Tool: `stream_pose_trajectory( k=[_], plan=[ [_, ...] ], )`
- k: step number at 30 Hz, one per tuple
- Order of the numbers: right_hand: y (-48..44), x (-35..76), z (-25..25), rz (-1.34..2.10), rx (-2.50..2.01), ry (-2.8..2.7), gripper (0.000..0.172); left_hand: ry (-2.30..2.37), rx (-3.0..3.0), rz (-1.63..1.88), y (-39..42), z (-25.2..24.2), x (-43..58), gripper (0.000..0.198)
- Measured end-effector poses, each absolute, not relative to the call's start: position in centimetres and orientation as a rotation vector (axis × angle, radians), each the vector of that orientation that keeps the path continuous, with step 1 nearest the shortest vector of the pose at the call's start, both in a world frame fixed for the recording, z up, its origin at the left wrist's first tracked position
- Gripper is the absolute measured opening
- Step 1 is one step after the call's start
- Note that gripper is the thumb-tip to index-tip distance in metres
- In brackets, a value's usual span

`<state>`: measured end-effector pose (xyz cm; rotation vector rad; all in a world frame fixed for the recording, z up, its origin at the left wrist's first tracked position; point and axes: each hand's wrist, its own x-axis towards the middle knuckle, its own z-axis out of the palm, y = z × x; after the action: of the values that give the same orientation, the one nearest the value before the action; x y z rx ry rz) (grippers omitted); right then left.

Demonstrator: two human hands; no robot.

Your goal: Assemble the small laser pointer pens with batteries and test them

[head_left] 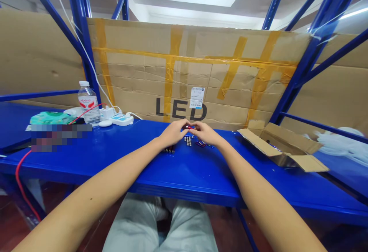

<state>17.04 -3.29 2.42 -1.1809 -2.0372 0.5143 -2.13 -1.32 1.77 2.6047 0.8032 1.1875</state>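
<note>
- One red piece (189, 127) is in hand, held between the two hands just above the table (115, 144); the work looks to be under way rather than finished, though what has been done to that piece is too small to tell;
- Several pieces lie out of hand: dark tubes (169, 151) side by side near the left wrist; round silvery parts (188, 141) in neat rows in front of the hands; loose red and blue pieces (202, 144) in a scatter by the right hand; which of these are finished and which are left, I cannot tell;
- The open box (258, 141) stands to the right, flaps spread, with something blue partly visible inside; its full contents are hidden;
- Left hand (174, 131): fingers arched over, thumb below, the tips closed on the red piece; the forearm reaches forward and inward across the table's front edge;
- Right hand (206, 132): mirrors the left, fingers bent and thumb brought in, also closed on the red piece; the fingertips of both hands meet, and the wrists stand apart.
</note>
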Motion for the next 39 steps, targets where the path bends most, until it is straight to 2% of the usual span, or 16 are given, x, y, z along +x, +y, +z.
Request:
stream_pose_trajectory(
  k=[3, 5, 10, 13, 19, 28, 39],
  plan=[
    [-3.1, 17.4, 2.2, 0.675, -1.144, -1.957, 0.045, 0.882, 2.635, 1.192, -1.2, 2.1, -2.4, 0.013],
    [-2.9, 17.6, 2.1, 0.690, -1.100, -1.911, 0.041, 0.926, 2.625, 1.203, -0.9, 2.1, -2.6, 0.013],
    [-2.3, 17.9, 2.0, 0.581, -1.134, -1.866, 0.016, 0.998, 2.545, 1.242, -0.4, 1.8, -2.9, 0.016],
    [-2.1, 18.0, 1.9, 0.549, -1.170, -1.891, 0.010, 1.024, 2.519, 1.218, -0.2, 1.7, -2.9, 0.018],
    [-1.8, 18.1, 1.8, 0.404, -1.214, -1.912, 0.012, 0.998, 2.466, 1.209, -0.1, 1.6, -2.9, 0.013],
    [-2.3, 18.1, 2.3, 0.439, -1.424, -1.904, 0.019, 0.890, 2.392, 1.207, -0.1, 1.5, -3.0, 0.003],
    [-1.7, 18.3, 1.3, 0.195, -1.328, -1.944, 0.016, 0.816, 2.125, 1.074, 2.4, 2.0, -2.8, 0.007]
  ],
)
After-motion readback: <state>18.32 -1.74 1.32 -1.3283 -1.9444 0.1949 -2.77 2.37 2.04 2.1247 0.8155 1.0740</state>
